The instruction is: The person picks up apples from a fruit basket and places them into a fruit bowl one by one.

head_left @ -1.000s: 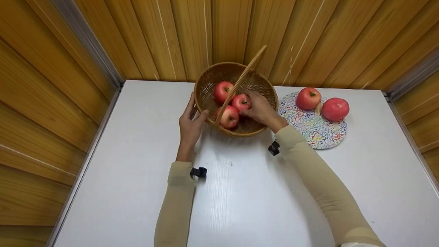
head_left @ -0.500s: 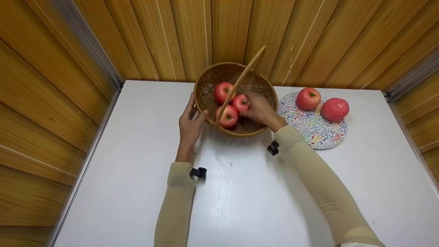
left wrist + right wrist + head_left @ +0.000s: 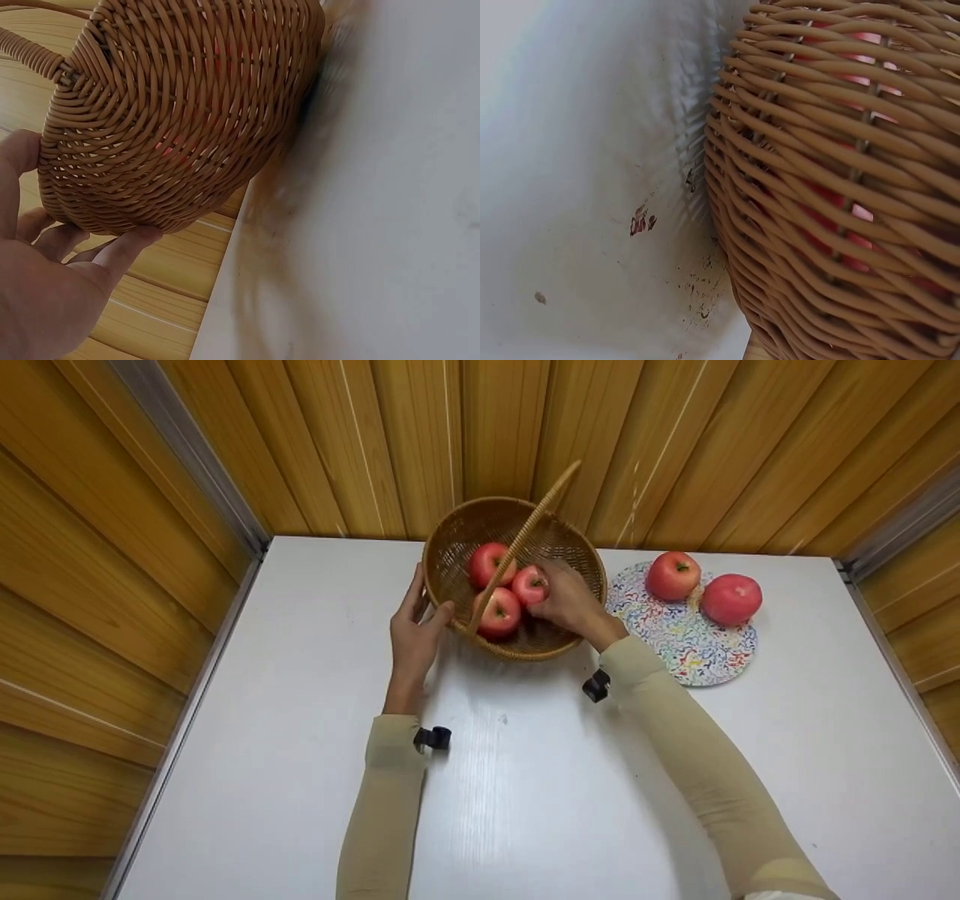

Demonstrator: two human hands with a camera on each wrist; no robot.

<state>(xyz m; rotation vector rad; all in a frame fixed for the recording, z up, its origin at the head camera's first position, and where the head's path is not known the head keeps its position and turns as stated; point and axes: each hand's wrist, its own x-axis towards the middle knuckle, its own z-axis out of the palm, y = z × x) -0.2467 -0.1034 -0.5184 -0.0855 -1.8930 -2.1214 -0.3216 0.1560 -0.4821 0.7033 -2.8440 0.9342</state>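
A woven wicker basket (image 3: 465, 521) with a hooped handle stands near the table's back edge. In the head view, my left hand (image 3: 417, 641) holds its left side, thumb at the rim. The left wrist view shows fingers (image 3: 124, 251) of that hand against the basket's outer wall. Inside the basket my right hand (image 3: 566, 596) grips a red apple (image 3: 531, 584); some of its fingers are hidden. Two more apples lie close by, a rear apple (image 3: 489, 562) and a front apple (image 3: 501, 615) partly crossed by the handle. The basket wall (image 3: 832, 165) hides the right hand in the right wrist view.
Right of the basket, a round speckled mat (image 3: 686, 660) bears two red fruits, an apple (image 3: 673, 576) and a paler red fruit (image 3: 732, 599). A wood-plank wall (image 3: 495, 427) rises behind the white table (image 3: 300, 735).
The front apple has turned slightly, its stem now facing more upward. The gripped apple has shifted a little, and less of the right thumb shows. The left hand stays at the basket.
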